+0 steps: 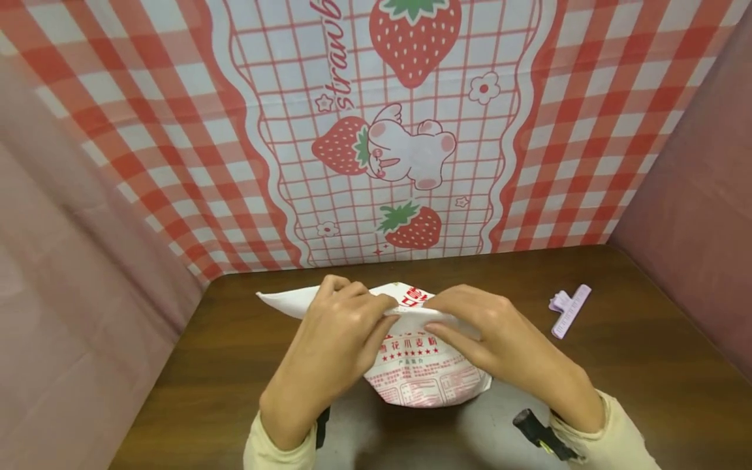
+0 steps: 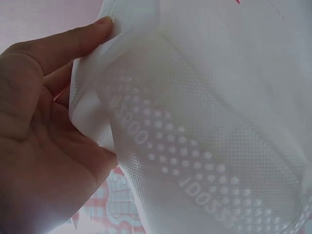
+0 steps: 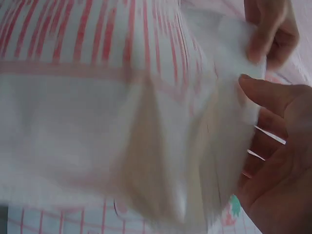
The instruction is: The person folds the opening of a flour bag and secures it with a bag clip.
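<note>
A white flour bag [image 1: 431, 382] with red print stands on the table in front of the person. Its top edge is gathered and folded over, and a white corner sticks out to the left. The left hand [image 1: 343, 329] pinches this top edge between thumb and fingers, and the right hand [image 1: 490, 323] pinches it a short way to the right. In the left wrist view, embossed dots and characters show on the white bag film [image 2: 195, 161]. The right wrist view has both hands on the same edge, close together. A lilac bag clip [image 1: 570, 311] lies apart from both hands.
The dark wooden table [image 1: 235, 365] reaches back to a red-and-white checked strawberry cloth [image 1: 376, 143]. Pink curtains hang at the left [image 1: 76, 281] and right [image 1: 693, 215] sides. The clip lies on the table's right part.
</note>
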A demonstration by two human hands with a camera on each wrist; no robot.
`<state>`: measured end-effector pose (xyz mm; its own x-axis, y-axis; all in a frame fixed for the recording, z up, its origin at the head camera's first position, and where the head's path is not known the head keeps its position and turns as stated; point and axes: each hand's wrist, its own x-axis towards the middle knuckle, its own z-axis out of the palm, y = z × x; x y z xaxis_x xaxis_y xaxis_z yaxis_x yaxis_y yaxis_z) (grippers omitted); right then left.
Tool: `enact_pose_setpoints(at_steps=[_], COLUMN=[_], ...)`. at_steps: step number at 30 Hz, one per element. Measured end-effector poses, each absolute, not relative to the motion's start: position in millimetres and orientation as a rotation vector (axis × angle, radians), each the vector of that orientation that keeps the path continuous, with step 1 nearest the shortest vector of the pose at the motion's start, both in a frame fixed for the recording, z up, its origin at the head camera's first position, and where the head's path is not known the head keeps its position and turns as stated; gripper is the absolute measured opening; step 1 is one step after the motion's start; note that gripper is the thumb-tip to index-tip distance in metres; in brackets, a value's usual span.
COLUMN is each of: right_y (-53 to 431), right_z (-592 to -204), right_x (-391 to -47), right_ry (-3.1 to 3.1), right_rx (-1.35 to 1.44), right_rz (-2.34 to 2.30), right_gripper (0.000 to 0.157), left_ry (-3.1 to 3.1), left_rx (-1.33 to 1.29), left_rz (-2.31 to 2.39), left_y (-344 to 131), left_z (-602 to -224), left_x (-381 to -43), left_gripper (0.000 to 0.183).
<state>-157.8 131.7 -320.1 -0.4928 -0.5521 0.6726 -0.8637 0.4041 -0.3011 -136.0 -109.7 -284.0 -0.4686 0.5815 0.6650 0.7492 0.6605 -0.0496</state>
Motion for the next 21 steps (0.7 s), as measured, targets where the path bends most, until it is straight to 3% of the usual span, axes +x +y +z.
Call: enact_pose_setpoints(at_steps=[5, 9, 14, 21], right_y=[126, 124, 118, 113], right_z=[-327, -329, -329, -330], right_x=[-159, -161, -162, -162], right_ry=[-2.108, -2.061, -2.043, -1.991], right_rx=[1.2, 1.192, 1.234, 1.208], right_rz=[0.849, 0.818, 0.861, 0.859], right_gripper=[0.011, 0.027, 0.01, 0.02], left_ry=[-2.21, -2.251, -2.259, -2.23], left_rx=[-1.028, -1.002, -1.023, -1.065], left_rz=[-0.32, -0.347, -0.343, -0.348], left_y=[-105, -106, -107, -109], left_z=[-287, -288, -288, -287], left_x=[-137, -136, -136, -138], left_gripper=[0.005, 0.005, 0.006, 0.007])
